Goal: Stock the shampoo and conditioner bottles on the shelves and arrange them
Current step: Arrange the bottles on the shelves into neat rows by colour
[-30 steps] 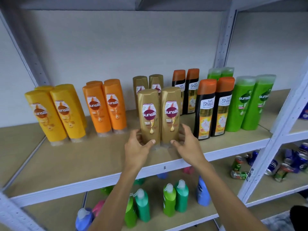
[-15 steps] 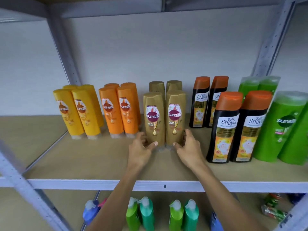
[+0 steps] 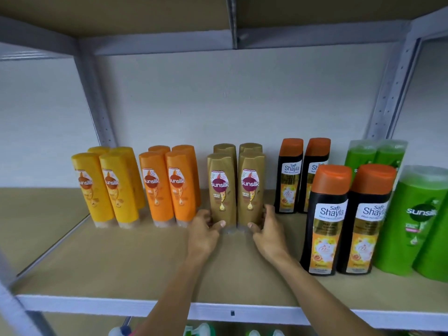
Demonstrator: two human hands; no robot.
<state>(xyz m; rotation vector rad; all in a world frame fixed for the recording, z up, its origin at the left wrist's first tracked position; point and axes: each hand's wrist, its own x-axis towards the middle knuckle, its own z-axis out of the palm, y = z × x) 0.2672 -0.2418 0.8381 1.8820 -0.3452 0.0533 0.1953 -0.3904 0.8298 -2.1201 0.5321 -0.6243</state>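
Observation:
Two gold Sunsilk bottles stand upright side by side mid-shelf, with two more gold ones right behind them. My left hand (image 3: 204, 232) grips the base of the left front gold bottle (image 3: 221, 190), thumb across its front. My right hand (image 3: 268, 230) grips the base of the right front gold bottle (image 3: 251, 187) the same way. To the left stand orange Sunsilk bottles (image 3: 169, 186) and yellow Sunsilk bottles (image 3: 106, 187). To the right are black Safi Shayla bottles (image 3: 327, 219) and green Sunsilk bottles (image 3: 417, 221).
The wooden shelf board (image 3: 121, 260) has bare room in front of the yellow, orange and gold rows. A white metal front rail (image 3: 232, 311) edges it, with grey uprights at the back corners. Pump bottle tops (image 3: 201, 331) show on the shelf below.
Both hands have pushed the two front gold bottles back, now close against the rear gold pair. My head moved nearer and higher, so the shelf fills more of the view.

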